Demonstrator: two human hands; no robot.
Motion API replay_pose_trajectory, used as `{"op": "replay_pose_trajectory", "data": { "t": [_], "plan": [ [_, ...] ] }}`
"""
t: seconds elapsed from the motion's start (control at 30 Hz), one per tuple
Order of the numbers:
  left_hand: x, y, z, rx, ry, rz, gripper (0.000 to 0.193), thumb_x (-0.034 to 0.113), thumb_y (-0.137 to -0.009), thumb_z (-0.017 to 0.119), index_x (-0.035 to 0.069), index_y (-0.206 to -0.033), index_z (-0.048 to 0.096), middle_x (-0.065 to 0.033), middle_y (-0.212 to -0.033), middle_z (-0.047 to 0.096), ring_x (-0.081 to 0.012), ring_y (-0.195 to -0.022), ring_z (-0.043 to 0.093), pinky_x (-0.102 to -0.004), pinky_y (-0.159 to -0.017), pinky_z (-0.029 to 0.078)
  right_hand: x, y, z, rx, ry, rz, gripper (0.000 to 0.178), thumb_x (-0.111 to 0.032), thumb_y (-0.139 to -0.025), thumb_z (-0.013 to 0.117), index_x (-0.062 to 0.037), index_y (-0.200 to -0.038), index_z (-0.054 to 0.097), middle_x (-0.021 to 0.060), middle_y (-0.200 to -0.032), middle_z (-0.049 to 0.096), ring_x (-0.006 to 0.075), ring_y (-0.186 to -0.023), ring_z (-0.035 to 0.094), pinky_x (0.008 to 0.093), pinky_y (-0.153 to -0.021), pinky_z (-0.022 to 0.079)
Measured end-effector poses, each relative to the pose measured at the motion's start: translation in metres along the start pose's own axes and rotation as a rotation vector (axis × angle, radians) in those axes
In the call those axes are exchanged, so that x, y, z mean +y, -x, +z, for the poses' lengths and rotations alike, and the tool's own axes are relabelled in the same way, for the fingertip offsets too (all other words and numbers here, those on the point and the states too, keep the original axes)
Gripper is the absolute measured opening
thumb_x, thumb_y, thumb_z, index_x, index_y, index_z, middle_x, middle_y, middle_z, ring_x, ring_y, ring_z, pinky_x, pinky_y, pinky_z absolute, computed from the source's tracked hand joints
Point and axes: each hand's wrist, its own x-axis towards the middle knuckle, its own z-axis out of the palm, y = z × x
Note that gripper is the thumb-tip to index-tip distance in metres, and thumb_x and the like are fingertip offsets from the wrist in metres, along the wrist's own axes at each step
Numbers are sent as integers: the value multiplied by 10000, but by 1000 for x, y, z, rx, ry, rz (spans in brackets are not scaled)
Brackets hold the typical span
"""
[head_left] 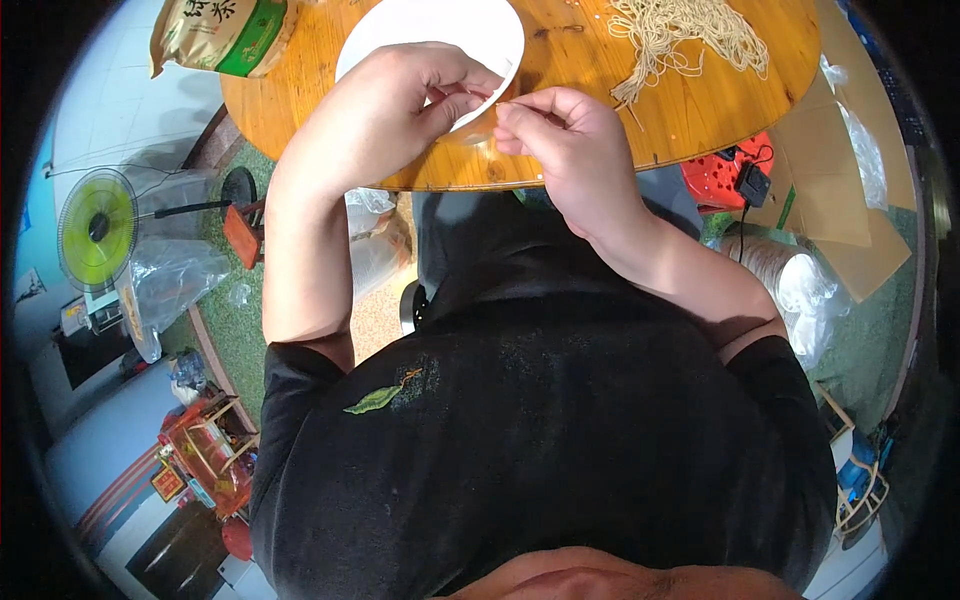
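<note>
My left hand (415, 100) is bent over a round white plate or bowl (440, 25) near the table's front edge. Its thumb and fingers come together by the rim, and whatever lies between them is too small to make out. Just to the right, my right hand (575, 135) is closed in a pinch, its thumb and forefinger tips a short gap from the left fingertips. Anything in that pinch is also too fine to name. A loose heap of thin cream-coloured cords (690, 40) lies on the table beyond my right hand, with loose ends trailing toward me.
The round wooden table (700, 120) holds a beige and green package (225, 35) at the far left. A green-bladed fan (98, 228) stands left. On the right are a red plastic stool (715, 180), cardboard (830, 180) and a plastic-wrapped bundle (785, 275).
</note>
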Motion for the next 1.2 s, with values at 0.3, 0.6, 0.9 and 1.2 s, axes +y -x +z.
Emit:
{"op": "replay_pose_trajectory", "data": {
  "t": [0.3,0.6,0.9,1.2],
  "plan": [
    [3,-4,1,-55,64,-70,149,50,-1033,747,-4,-1163,794,-97,-967,797,-170,-895,752,-332,-835,594,1,-1,1,6,15,-16,244,-184,-1064,761,57,-1103,766,88,-937,808,119,-812,755,265,-761,605],
    [5,6,2,136,150,-65,92,51,-1011,742,-7,-1077,769,-124,-945,799,-216,-852,781,-344,-779,613,-2,5,-10,-86,299,-140,121,-66,-1049,766,23,-1130,750,42,-1004,791,74,-890,714,242,-806,570],
    [30,21,35,416,345,-79,117,50,-1037,762,6,-1137,806,-76,-1021,832,-126,-907,763,-294,-801,611,0,4,-12,-37,426,-359,145,-122,-1002,789,5,-1073,784,124,-949,802,182,-798,755,331,-739,595],
    [38,26,53,463,222,-128,177,3,-1001,792,-20,-1176,792,-109,-1110,826,-175,-1003,792,-315,-883,639,2,2,-9,-39,326,-351,145,-131,-1016,781,12,-1032,767,108,-932,810,164,-794,756,333,-730,586]
  ]
}}
